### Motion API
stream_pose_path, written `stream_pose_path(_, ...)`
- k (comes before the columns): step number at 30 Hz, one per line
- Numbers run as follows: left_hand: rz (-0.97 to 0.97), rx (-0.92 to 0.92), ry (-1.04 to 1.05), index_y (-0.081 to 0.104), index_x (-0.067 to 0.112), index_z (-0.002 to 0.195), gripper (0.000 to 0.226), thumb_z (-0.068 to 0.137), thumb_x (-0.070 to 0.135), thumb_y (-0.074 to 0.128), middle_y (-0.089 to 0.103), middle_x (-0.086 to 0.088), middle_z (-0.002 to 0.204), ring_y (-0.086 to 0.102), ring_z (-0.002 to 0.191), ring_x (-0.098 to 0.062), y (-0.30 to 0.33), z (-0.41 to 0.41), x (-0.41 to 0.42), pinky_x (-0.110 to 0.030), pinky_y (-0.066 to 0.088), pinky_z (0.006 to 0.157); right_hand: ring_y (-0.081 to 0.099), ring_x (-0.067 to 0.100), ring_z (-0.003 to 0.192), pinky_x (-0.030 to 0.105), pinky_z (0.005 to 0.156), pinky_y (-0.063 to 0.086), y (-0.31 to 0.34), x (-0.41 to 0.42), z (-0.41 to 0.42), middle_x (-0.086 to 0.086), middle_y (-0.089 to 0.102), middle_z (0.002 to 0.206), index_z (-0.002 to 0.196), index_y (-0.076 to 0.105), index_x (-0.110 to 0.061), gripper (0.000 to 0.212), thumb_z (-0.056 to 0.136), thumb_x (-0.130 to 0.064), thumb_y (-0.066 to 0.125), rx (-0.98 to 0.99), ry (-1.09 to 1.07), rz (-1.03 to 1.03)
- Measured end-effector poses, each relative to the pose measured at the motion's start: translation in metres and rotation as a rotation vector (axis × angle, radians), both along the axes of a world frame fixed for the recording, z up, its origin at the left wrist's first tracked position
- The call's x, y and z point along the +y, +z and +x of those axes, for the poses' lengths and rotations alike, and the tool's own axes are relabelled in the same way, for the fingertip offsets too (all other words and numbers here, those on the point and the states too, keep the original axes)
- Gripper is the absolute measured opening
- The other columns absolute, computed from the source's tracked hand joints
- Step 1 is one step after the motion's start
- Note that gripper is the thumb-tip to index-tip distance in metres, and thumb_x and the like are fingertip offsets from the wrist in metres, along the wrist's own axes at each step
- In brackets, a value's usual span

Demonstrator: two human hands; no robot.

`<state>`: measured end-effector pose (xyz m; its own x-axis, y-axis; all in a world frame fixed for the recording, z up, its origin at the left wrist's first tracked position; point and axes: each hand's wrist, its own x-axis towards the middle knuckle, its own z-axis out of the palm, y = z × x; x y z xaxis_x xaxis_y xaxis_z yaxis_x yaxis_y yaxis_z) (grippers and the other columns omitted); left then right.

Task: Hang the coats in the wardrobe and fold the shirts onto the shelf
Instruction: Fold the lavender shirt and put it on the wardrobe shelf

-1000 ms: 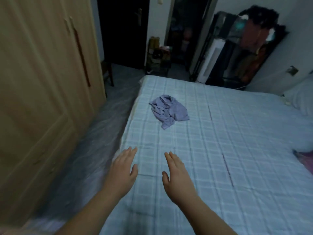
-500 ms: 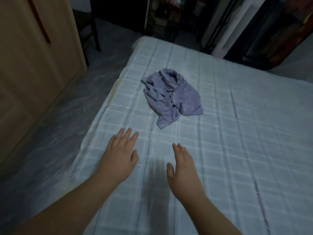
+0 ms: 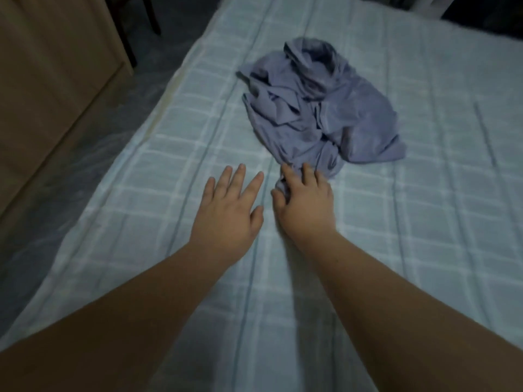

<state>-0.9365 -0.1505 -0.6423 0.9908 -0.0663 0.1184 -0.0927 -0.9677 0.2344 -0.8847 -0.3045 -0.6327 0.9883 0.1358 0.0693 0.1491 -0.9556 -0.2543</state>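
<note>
A bed (image 3: 424, 222) with a pale blue checked sheet fills most of the view; grey marbled floor (image 3: 56, 216) runs along its left edge, with a wooden wardrobe (image 3: 51, 66) beyond. A crumpled lavender shirt (image 3: 319, 108) lies toward the far left of the bed. The right hand (image 3: 304, 202) pinches its near corner; the left hand (image 3: 229, 213) hovers flat, fingers straight, just beside. No writing is legible
</note>
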Motion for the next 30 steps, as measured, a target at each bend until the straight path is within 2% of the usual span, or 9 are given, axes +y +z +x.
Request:
stream_pose_path(3, -0.094, -0.039, 0.007, 0.035, 0.017, 0.149, 0.061, 0.092, 0.035, 0.038, 0.033, -0.015, 0.155, 0.026, 0.144, -0.033, -0.002, -0.008, 0.002, -0.051, 0.023, 0.116, 0.050, 0.037, 0.119, 0.041, 0.099, 0.042, -0.007, -0.002, 0.002, 0.016, 0.060, 0.122, 0.124, 0.062, -0.009, 0.032, 0.095, -0.014, 0.048, -0.059, 0.047, 0.122)
stream_pose_path(6, -0.165, -0.058, 0.021, 0.036, 0.009, 0.148, 0.061, 0.090, 0.029, 0.041, 0.035, -0.018, 0.153, 0.025, 0.145, -0.034, 0.001, -0.014, 0.000, -0.050, 0.025, 0.116, 0.056, 0.027, 0.107, 0.029, 0.084, 0.039, 0.007, -0.006, -0.004, 0.010, 0.061, 0.110, 0.111, 0.063, -0.007, 0.030, 0.086, 0.001, 0.048, -0.009, 0.067, 0.158)
stream_pose_path(11, -0.233, -0.068, -0.100, 0.027, 0.012, 0.151, 0.069, 0.086, 0.021, 0.050, 0.030, -0.015, 0.156, 0.018, 0.148, -0.031, 0.015, -0.041, -0.009, -0.046, 0.024, 0.118, 0.057, 0.023, 0.114, 0.027, 0.091, 0.041, 0.030, -0.010, -0.080, 0.005, 0.062, 0.124, 0.125, 0.059, -0.015, 0.044, 0.082, -0.007, 0.051, 0.006, 0.106, 0.195)
stream_pose_path(15, -0.239, -0.044, -0.161, 0.024, 0.021, 0.152, 0.070, 0.086, 0.018, 0.047, 0.029, -0.013, 0.157, 0.019, 0.147, -0.032, 0.026, -0.072, -0.009, -0.045, 0.026, 0.118, 0.063, 0.022, 0.108, 0.027, 0.092, 0.044, 0.048, -0.020, -0.153, 0.003, 0.068, 0.119, 0.121, 0.065, -0.018, 0.047, 0.080, -0.021, 0.041, 0.067, 0.042, 0.253)
stream_pose_path(19, -0.200, 0.003, -0.237, 0.040, 0.024, 0.146, 0.069, 0.079, 0.010, 0.052, 0.034, -0.017, 0.154, 0.029, 0.142, -0.040, 0.028, -0.120, -0.008, -0.052, 0.037, 0.110, 0.066, 0.020, 0.093, 0.026, 0.081, 0.047, 0.062, -0.020, -0.237, 0.000, 0.071, 0.103, 0.109, 0.067, -0.023, 0.043, 0.076, -0.023, 0.039, 0.076, 0.084, 0.215)
stream_pose_path(21, -0.178, 0.014, -0.243, 0.056, 0.021, 0.134, 0.054, 0.081, 0.012, 0.060, 0.043, -0.018, 0.148, 0.037, 0.137, -0.043, 0.033, -0.151, -0.008, -0.054, 0.042, 0.105, 0.064, 0.022, 0.087, 0.029, 0.075, 0.048, 0.071, -0.022, -0.281, 0.001, 0.068, 0.095, 0.104, 0.064, -0.024, 0.037, 0.075, -0.018, 0.042, 0.074, 0.127, 0.240)
stream_pose_path(23, -0.142, 0.035, -0.257, 0.069, 0.020, 0.116, 0.037, 0.084, 0.022, 0.049, 0.055, -0.019, 0.137, 0.046, 0.130, -0.044, 0.043, -0.182, -0.005, -0.055, 0.045, 0.100, 0.061, 0.023, 0.085, 0.028, 0.073, 0.044, 0.083, -0.026, -0.325, 0.001, 0.065, 0.091, 0.102, 0.061, -0.024, 0.033, 0.074, -0.013, 0.049, 0.109, 0.163, 0.266)
stream_pose_path(27, -0.021, 0.155, -0.370, 0.072, 0.023, 0.106, 0.042, 0.077, 0.025, 0.041, 0.067, -0.009, 0.121, 0.058, 0.120, -0.037, 0.067, -0.261, 0.008, -0.056, 0.042, 0.101, 0.058, 0.023, 0.086, 0.029, 0.075, 0.044, 0.115, -0.033, -0.412, 0.002, 0.062, 0.091, 0.104, 0.056, -0.024, 0.036, 0.073, -0.006, 0.051, 0.186, 0.212, 0.299)
stream_pose_path(30, -0.091, 0.235, -0.418, 0.071, 0.019, 0.109, 0.045, 0.074, 0.017, 0.042, 0.070, -0.006, 0.113, 0.063, 0.109, -0.032, 0.101, -0.332, 0.020, -0.044, 0.039, 0.100, 0.057, 0.021, 0.086, 0.025, 0.075, 0.041, 0.157, -0.045, -0.468, 0.004, 0.066, 0.095, 0.106, 0.059, -0.021, 0.032, 0.079, -0.015, 0.043, 0.244, 0.155, 0.330)
